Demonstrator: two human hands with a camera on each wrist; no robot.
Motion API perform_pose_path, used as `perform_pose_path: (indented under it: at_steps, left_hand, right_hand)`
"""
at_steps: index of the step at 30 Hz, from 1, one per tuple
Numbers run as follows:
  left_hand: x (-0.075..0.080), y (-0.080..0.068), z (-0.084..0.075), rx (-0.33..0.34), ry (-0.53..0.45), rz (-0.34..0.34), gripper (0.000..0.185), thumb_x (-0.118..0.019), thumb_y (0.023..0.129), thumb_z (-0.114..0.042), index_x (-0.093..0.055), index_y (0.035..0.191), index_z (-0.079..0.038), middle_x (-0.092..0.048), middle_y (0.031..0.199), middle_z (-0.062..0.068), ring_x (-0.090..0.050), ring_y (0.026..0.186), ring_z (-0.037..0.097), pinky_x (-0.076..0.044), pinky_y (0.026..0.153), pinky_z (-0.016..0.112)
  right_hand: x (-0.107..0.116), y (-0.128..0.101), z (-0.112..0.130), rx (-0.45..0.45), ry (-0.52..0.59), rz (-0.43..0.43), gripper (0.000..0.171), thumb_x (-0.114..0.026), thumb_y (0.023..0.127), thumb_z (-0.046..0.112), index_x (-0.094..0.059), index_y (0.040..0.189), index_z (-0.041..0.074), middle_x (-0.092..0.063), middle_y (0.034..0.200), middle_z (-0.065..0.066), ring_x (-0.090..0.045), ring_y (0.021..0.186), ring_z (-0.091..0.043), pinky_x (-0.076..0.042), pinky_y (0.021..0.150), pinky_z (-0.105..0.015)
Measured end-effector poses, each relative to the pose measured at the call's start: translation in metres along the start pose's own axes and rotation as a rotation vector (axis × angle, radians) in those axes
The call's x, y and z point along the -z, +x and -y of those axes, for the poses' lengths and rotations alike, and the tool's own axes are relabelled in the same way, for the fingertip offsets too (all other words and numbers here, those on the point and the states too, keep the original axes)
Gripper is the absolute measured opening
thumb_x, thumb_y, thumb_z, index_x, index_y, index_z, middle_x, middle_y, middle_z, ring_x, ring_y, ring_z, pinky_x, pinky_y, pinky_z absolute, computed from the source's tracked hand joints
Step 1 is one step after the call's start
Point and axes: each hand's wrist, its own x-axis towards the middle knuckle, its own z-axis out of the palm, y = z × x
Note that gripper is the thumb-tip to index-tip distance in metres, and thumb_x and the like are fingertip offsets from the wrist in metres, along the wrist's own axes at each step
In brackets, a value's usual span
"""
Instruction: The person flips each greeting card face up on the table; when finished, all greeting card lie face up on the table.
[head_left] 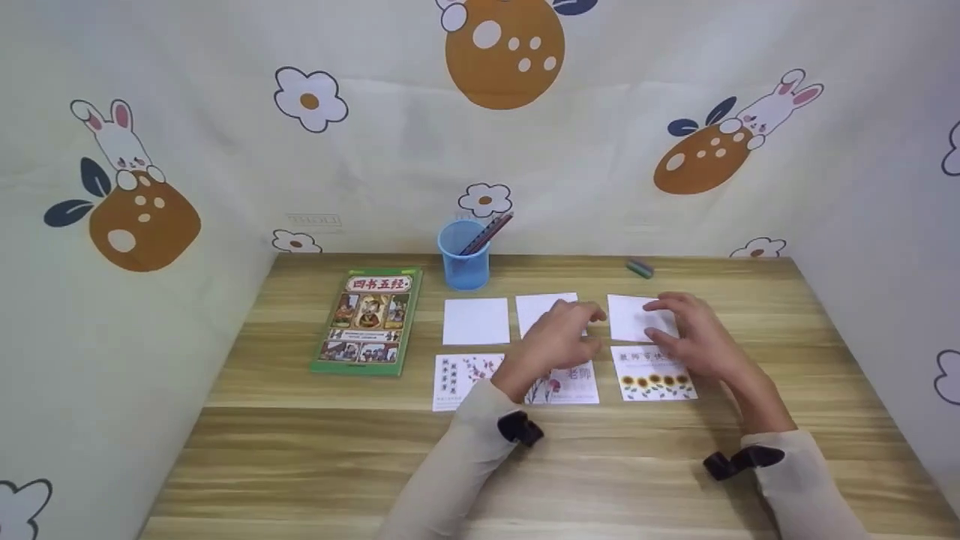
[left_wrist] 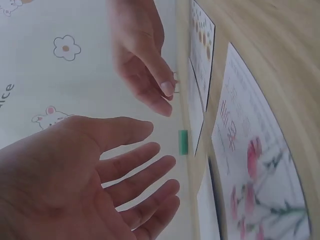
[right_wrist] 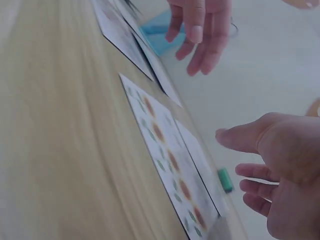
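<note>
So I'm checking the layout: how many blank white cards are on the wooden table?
3, in the back row: left blank white card, middle partly under the left hand, right under the right hand.

Bright, even, soft light; faint shadows; head view sharp, both wrist views blurred and washed-out.

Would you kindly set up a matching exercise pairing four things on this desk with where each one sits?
Things:
1. blue cup
2. green book
3. green eraser
4. sunflower card

Places:
A. left of the cards
B. far right, near the back edge
C. front row, under the right hand
D. at the back, holding pencils

Pairs: 1-D, 2-A, 3-B, 4-C
</note>
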Motion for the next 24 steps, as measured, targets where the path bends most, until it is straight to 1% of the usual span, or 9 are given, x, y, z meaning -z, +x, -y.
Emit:
perform_pose_path:
  at_steps: [3, 7, 10, 12, 15, 18, 21, 23, 24]
  left_hand:
    - [-0.011, 0.011, -0.008, 0.015, -0.005, -0.002, 0.048, -0.073, 0.101, -0.028, -0.064, 0.148, -0.021, -0.075, 0.135, 0.002, -0.061, 0.134, 0.023, -0.057, 0.107, 0.035]
    - [-0.024, 0.016, -0.016, 0.023, 0.020, -0.009, 0.060, -0.074, 0.102, -0.034, -0.054, 0.156, -0.019, -0.073, 0.141, 0.004, -0.058, 0.142, 0.029, -0.053, 0.115, 0.036]
    - [-0.031, 0.017, -0.020, 0.030, 0.027, 0.005, 0.069, -0.072, 0.103, -0.038, -0.046, 0.163, -0.016, -0.064, 0.156, 0.004, -0.053, 0.149, 0.034, -0.046, 0.123, 0.038]
    - [-0.035, 0.017, -0.021, 0.038, 0.003, 0.023, 0.074, -0.071, 0.104, -0.040, -0.041, 0.166, -0.014, -0.057, 0.163, 0.003, -0.049, 0.152, 0.035, -0.042, 0.127, 0.039]
    - [-0.039, 0.019, -0.021, 0.053, -0.088, 0.027, 0.078, -0.071, 0.103, -0.041, -0.036, 0.168, -0.014, -0.054, 0.166, 0.005, -0.046, 0.155, 0.034, -0.040, 0.128, 0.038]
    - [-0.041, 0.023, -0.020, 0.027, -0.246, -0.009, 0.081, -0.073, 0.101, -0.036, -0.035, 0.168, -0.010, -0.056, 0.162, 0.013, -0.051, 0.152, 0.030, -0.042, 0.126, 0.035]
    - [-0.041, 0.026, -0.018, -0.066, -0.418, -0.056, 0.079, -0.074, 0.100, -0.027, -0.036, 0.166, -0.005, -0.061, 0.154, 0.020, -0.058, 0.145, 0.029, -0.045, 0.123, 0.033]
    - [-0.040, 0.027, -0.018, -0.146, -0.514, -0.060, 0.077, -0.073, 0.100, -0.022, -0.037, 0.165, -0.005, -0.061, 0.152, 0.023, -0.060, 0.143, 0.029, -0.047, 0.122, 0.033]
    - [-0.040, 0.027, -0.019, -0.181, -0.545, -0.056, 0.074, -0.072, 0.101, -0.021, -0.038, 0.165, -0.006, -0.061, 0.151, 0.023, -0.061, 0.142, 0.031, -0.048, 0.121, 0.033]
  right_hand:
    - [0.006, -0.002, -0.010, -0.032, -0.011, 0.025, 0.043, -0.077, 0.099, 0.012, -0.066, 0.139, -0.002, -0.048, 0.157, -0.037, -0.039, 0.150, -0.059, -0.023, 0.125, -0.077]
    - [0.007, -0.002, -0.016, -0.061, 0.005, 0.031, 0.047, -0.077, 0.100, 0.014, -0.063, 0.142, -0.003, -0.053, 0.154, -0.036, -0.043, 0.149, -0.057, -0.026, 0.126, -0.074]
    - [0.006, 0.000, -0.017, -0.068, 0.021, 0.022, 0.046, -0.076, 0.101, 0.015, -0.064, 0.141, -0.004, -0.059, 0.149, -0.033, -0.048, 0.146, -0.054, -0.030, 0.126, -0.071]
    - [0.004, 0.000, -0.016, -0.059, 0.028, 0.022, 0.045, -0.076, 0.101, 0.016, -0.065, 0.139, -0.004, -0.059, 0.149, -0.033, -0.048, 0.146, -0.055, -0.030, 0.126, -0.071]
    - [0.002, 0.001, -0.015, -0.036, 0.039, 0.026, 0.047, -0.079, 0.100, 0.017, -0.066, 0.138, -0.006, -0.056, 0.151, -0.037, -0.047, 0.146, -0.058, -0.030, 0.125, -0.073]
    - [0.000, 0.000, -0.016, -0.002, 0.029, 0.040, 0.058, -0.086, 0.093, 0.022, -0.065, 0.139, -0.007, -0.050, 0.154, -0.042, -0.043, 0.146, -0.063, -0.028, 0.124, -0.076]
    - [-0.002, -0.002, -0.016, 0.037, -0.016, 0.043, 0.071, -0.093, 0.085, 0.025, -0.063, 0.140, -0.008, -0.051, 0.152, -0.043, -0.045, 0.143, -0.065, -0.030, 0.122, -0.078]
    - [-0.003, -0.003, -0.015, 0.048, -0.032, 0.026, 0.068, -0.093, 0.085, 0.021, -0.063, 0.138, -0.009, -0.058, 0.146, -0.041, -0.052, 0.136, -0.062, -0.036, 0.118, -0.077]
    - [-0.004, -0.004, -0.014, 0.032, -0.033, 0.020, 0.064, -0.090, 0.087, 0.017, -0.062, 0.138, -0.009, -0.060, 0.144, -0.039, -0.054, 0.135, -0.060, -0.038, 0.117, -0.076]
